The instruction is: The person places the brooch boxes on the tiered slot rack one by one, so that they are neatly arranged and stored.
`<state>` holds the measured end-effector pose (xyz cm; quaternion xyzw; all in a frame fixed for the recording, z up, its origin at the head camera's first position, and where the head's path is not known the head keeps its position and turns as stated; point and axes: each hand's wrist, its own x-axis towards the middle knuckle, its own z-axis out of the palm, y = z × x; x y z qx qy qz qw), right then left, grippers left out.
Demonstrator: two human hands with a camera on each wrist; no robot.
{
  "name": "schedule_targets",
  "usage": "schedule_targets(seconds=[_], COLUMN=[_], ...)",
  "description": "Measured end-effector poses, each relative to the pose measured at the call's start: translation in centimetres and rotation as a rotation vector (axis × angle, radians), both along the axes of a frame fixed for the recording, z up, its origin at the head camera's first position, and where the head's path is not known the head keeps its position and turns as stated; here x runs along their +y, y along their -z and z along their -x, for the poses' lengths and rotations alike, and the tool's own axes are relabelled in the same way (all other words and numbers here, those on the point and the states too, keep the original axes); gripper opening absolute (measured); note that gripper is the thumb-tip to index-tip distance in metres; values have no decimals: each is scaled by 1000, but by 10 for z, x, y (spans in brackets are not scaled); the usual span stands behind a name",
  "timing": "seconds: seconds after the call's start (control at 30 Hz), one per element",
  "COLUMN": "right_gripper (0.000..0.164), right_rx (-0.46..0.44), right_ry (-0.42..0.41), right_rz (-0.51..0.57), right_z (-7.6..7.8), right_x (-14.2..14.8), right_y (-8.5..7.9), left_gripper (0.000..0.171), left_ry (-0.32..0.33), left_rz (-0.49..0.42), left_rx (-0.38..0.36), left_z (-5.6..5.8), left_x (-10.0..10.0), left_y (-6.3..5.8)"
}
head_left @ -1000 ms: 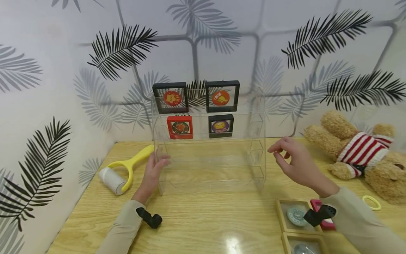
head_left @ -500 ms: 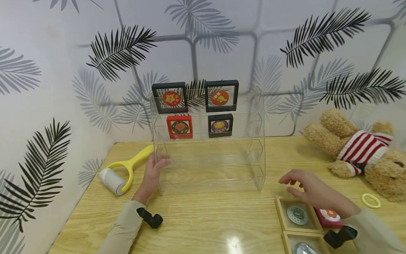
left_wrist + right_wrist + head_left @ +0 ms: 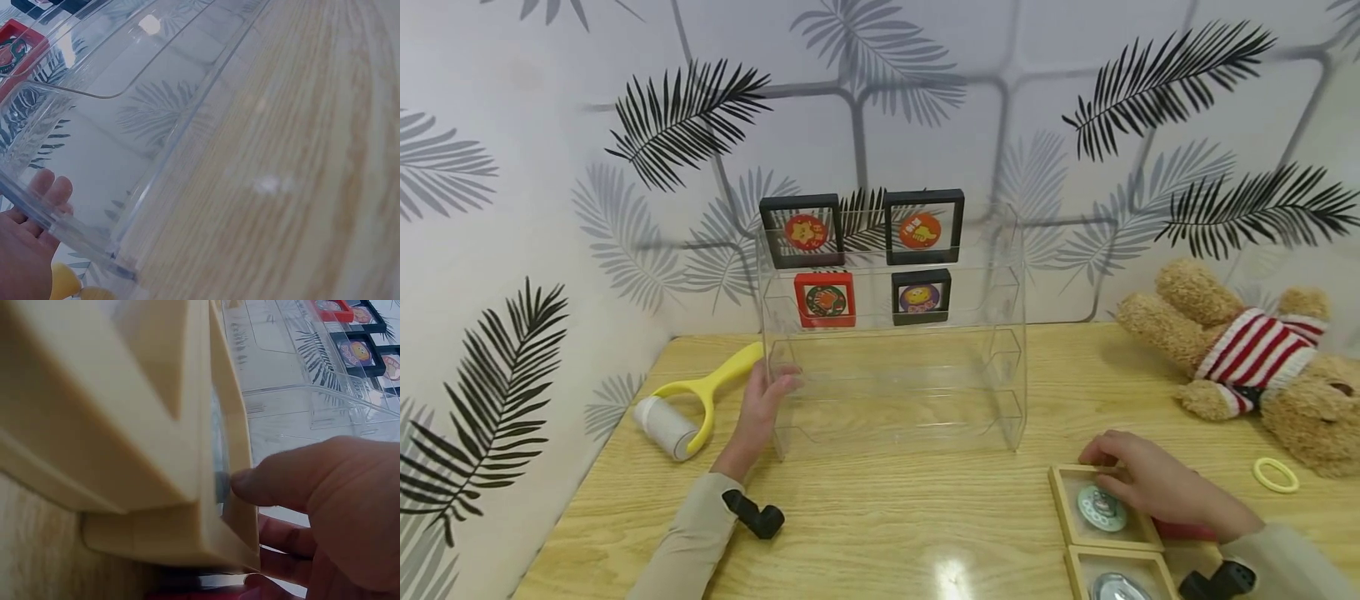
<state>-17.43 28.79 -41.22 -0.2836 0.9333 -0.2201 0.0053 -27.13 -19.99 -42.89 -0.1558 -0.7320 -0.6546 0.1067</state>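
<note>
A clear acrylic display rack [image 3: 895, 437] stands on the table with two black frames [image 3: 801, 262] [image 3: 957, 229] on its top tier. One red frame [image 3: 801, 302] and a smaller black frame [image 3: 921, 318] sit a tier lower. My left hand [image 3: 758, 415] grips the rack's left side panel, its fingers showing through the plastic in the left wrist view. At the right, my right hand [image 3: 1157, 482] pinches the far edge of a light wooden frame [image 3: 1064, 517] that holds a round green badge [image 3: 1102, 508]. The thumb [image 3: 275, 478] lies inside the rim, the fingers outside it.
A second wooden frame [image 3: 1078, 575] lies nearer me, with a pink frame [image 3: 1183, 531] partly under my right hand. A teddy bear [image 3: 1255, 354] and yellow ring [image 3: 1276, 475] lie at right. Left of the rack is a yellow-handled lint roller [image 3: 668, 427].
My right hand has come down from beside the rack towards me and taken hold of the wooden frame's far edge. The left hand has stayed on the rack.
</note>
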Motion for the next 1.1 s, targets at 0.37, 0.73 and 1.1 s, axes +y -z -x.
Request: schedule_targets(seconds=[0.37, 0.73, 1.1], right_gripper=[15, 19, 20], right_rx=[13, 183, 296], right_ry=[69, 33, -86], right_rz=[-38, 42, 208], right_z=[2, 7, 3], right_x=[-6, -11, -21], right_y=[0, -12, -40], left_gripper=[43, 45, 43], left_ry=[8, 7, 7], left_rz=[8, 0, -3], left_rx=[-36, -22, -34], left_z=[-1, 0, 1], left_x=[0, 0, 0], left_y=[-2, -2, -2])
